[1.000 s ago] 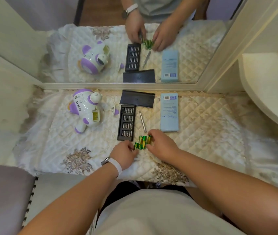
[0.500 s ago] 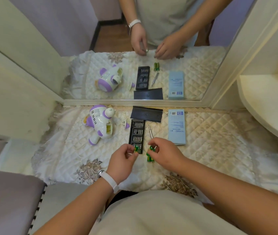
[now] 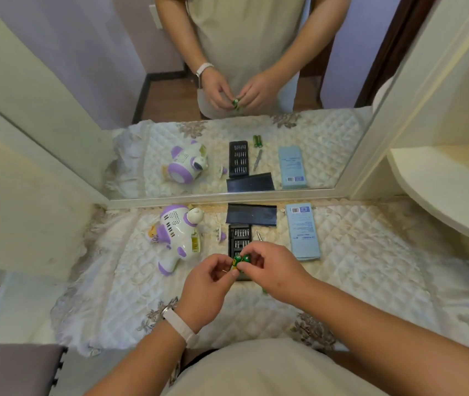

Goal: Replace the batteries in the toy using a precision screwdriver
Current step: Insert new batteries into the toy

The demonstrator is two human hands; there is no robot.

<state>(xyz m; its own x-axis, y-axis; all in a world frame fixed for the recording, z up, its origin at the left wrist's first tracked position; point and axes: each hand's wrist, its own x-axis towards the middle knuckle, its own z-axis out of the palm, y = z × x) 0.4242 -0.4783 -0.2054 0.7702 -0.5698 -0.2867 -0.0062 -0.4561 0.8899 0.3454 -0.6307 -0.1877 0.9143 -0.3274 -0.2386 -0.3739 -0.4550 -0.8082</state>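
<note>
1. The left hand (image 3: 209, 284) and the right hand (image 3: 276, 270) meet above the tabletop (image 3: 370, 281), and the curled fingers (image 3: 252, 248) of both pinch a small bundle of green batteries (image 3: 240, 260) between them
2. The batteries are held in the air over the near end of the black bit case (image 3: 239, 237)
3. The white and purple toy (image 3: 176, 235) lies on the quilted cover left of the bit case, apart from both hands; a small white piece (image 3: 219, 234) sits between toy and case
4. The precision screwdriver (image 3: 259, 235) lies just right of the case, its near part hidden behind the right hand
5. A black lid (image 3: 252, 214) lies at the back by the mirror (image 3: 256, 155), and a pale blue box (image 3: 303, 232) lies right of the screwdriver
6. The mirror shows two more green batteries lying on the cover
</note>
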